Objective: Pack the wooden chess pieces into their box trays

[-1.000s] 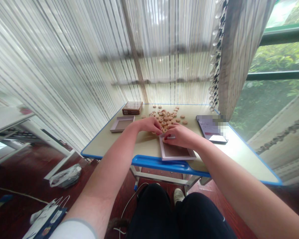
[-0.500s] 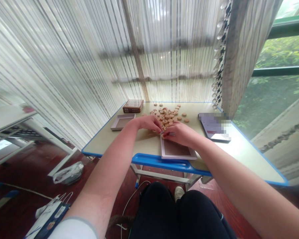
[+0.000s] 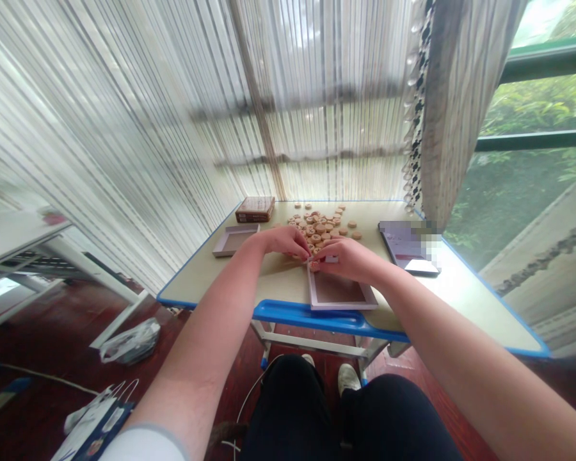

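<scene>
Left hand (image 3: 296, 243) and right hand (image 3: 343, 257) sit just apart at the near tray (image 3: 338, 292), grips unclear to me, with one disc (image 3: 315, 266) in its far-left corner and the disc heap (image 3: 319, 228) left on the table (image 3: 276, 280).

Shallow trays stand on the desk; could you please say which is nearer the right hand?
The near tray, by the blue groove: the right hand is over its far left corner, while the other tray lies beyond the left forearm.
</scene>
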The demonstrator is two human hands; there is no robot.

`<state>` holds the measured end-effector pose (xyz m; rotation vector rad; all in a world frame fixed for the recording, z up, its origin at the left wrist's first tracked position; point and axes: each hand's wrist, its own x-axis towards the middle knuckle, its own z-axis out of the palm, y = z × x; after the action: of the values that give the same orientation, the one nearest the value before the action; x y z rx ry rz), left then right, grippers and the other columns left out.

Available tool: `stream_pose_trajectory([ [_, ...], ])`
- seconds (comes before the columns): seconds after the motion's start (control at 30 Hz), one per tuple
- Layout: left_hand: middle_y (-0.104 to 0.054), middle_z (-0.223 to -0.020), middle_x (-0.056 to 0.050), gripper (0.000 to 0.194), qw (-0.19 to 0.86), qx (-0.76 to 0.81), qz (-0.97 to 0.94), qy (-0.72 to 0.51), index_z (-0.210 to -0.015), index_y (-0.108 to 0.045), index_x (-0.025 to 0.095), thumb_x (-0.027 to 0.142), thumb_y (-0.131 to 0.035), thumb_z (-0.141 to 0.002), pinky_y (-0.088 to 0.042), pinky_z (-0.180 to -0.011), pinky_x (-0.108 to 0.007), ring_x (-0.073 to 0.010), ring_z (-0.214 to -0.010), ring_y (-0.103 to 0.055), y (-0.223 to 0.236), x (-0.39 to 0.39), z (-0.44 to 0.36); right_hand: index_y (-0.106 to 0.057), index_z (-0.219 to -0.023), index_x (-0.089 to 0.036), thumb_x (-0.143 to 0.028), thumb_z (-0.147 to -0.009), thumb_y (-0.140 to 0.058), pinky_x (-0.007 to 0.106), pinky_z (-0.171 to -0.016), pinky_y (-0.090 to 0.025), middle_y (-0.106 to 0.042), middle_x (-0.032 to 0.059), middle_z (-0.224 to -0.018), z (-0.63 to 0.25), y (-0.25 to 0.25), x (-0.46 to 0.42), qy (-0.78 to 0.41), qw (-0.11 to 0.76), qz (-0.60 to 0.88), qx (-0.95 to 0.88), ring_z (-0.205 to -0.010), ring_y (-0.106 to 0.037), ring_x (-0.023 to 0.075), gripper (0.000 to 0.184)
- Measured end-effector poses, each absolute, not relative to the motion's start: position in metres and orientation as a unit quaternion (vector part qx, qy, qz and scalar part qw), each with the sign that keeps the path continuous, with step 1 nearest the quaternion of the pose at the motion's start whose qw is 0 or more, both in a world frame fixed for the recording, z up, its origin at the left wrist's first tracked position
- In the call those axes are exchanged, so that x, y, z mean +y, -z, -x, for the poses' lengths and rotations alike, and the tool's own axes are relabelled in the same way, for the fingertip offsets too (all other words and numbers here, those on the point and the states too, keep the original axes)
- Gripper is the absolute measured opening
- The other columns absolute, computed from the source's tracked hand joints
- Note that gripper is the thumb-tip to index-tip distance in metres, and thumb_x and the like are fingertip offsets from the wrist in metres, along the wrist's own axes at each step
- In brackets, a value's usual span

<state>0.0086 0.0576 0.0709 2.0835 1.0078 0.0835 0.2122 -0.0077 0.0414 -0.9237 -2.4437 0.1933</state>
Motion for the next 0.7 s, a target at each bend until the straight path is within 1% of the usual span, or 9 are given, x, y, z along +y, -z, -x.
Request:
stream_pose_trajectory([
  [0.1, -0.064, -0.063, -0.003, 0.031, 0.381, 0.452, -0.798, -0.121, -0.080, -0.073, 0.011, 0.038, -0.064, -0.068, -0.032, -0.048, -0.021, -0.0073, -0.051, -0.045, -0.069, 0.061, -0.009, -0.073, -0.092, -0.023, -0.036, -0.081, -0.058, 0.026, -0.067, -0.044, -0.070, 0.0034, -0.083, -0.221, -0.043, 0.001, -0.067, 0.314, 0.423, -0.847, -0.074, -0.061, 0.0166, 0.023],
  [0.17, -0.064, -0.063, -0.004, 0.033, 0.327, 0.470, -0.794, -0.205, -0.078, -0.072, 0.010, 0.040, -0.060, -0.072, -0.033, -0.049, -0.021, -0.0072, -0.050, -0.044, -0.064, 0.066, -0.009, -0.073, -0.093, -0.022, -0.034, -0.081, -0.056, 0.027, -0.068, -0.044, -0.069, 0.0048, -0.085, -0.228, -0.041, 0.010, -0.036, 0.346, 0.488, -0.801, -0.075, -0.060, 0.0175, 0.024],
  [0.23, -0.064, -0.064, -0.004, 0.034, 0.251, 0.469, -0.804, -0.265, -0.080, -0.072, 0.010, 0.040, -0.058, -0.074, -0.037, -0.053, -0.022, -0.0086, -0.054, -0.048, -0.059, 0.071, -0.010, -0.073, -0.092, -0.021, -0.034, -0.080, -0.056, 0.028, -0.071, -0.044, -0.068, 0.0056, -0.088, -0.232, -0.036, 0.020, -0.023, 0.343, 0.527, -0.777, -0.079, -0.060, 0.0188, 0.025],
  [0.3, -0.067, -0.071, -0.005, 0.032, 0.175, 0.454, -0.823, -0.294, -0.086, -0.073, 0.012, 0.039, -0.059, -0.074, -0.041, -0.060, -0.023, -0.0106, -0.062, -0.053, -0.053, 0.075, -0.013, -0.074, -0.088, -0.023, -0.038, -0.077, -0.059, 0.029, -0.076, -0.044, -0.068, 0.0053, -0.089, -0.235, -0.031, 0.028, -0.032, 0.323, 0.541, -0.776, -0.084, -0.059, 0.0195, 0.024],
  [0.37, -0.069, -0.082, -0.005, 0.030, 0.122, 0.421, -0.846, -0.304, -0.092, -0.072, 0.016, 0.038, -0.062, -0.074, -0.044, -0.068, -0.025, -0.0126, -0.071, -0.057, -0.048, 0.077, -0.017, -0.074, -0.083, -0.024, -0.044, -0.074, -0.062, 0.029, -0.080, -0.044, -0.068, 0.0050, -0.087, -0.235, -0.027, 0.033, -0.044, 0.302, 0.547, -0.780, -0.087, -0.059, 0.0202, 0.025],
  [0.43, -0.069, -0.090, -0.006, 0.028, 0.094, 0.375, -0.874, -0.294, -0.093, -0.073, 0.019, 0.037, -0.063, -0.074, -0.046, -0.076, -0.026, -0.0140, -0.078, -0.059, -0.045, 0.077, -0.022, -0.074, -0.082, -0.025, -0.049, -0.072, -0.063, 0.029, -0.080, -0.044, -0.068, 0.0052, -0.086, -0.234, -0.025, 0.035, -0.046, 0.288, 0.555, -0.779, -0.089, -0.059, 0.0210, 0.028],
  [0.57, -0.069, -0.086, -0.006, 0.020, 0.069, 0.308, -0.917, -0.245, -0.084, -0.075, 0.020, 0.033, -0.061, -0.077, -0.046, -0.083, -0.028, -0.0149, -0.081, -0.061, -0.042, 0.079, -0.027, -0.074, -0.080, -0.025, -0.050, -0.071, -0.063, 0.028, -0.078, -0.043, -0.068, 0.0052, -0.086, -0.235, -0.027, 0.036, -0.038, 0.276, 0.573, -0.771, -0.087, -0.059, 0.0209, 0.029],
  [0.7, -0.070, -0.083, -0.004, 0.017, 0.061, 0.333, -0.907, -0.249, -0.081, -0.074, 0.020, 0.032, -0.065, -0.073, -0.047, -0.082, -0.028, -0.0157, -0.082, -0.061, -0.041, 0.080, -0.026, -0.072, -0.068, -0.021, -0.046, -0.079, -0.052, 0.027, -0.074, -0.041, -0.067, 0.0060, -0.081, -0.240, -0.032, 0.035, -0.032, 0.262, 0.572, -0.777, -0.079, -0.058, 0.0190, 0.034],
])
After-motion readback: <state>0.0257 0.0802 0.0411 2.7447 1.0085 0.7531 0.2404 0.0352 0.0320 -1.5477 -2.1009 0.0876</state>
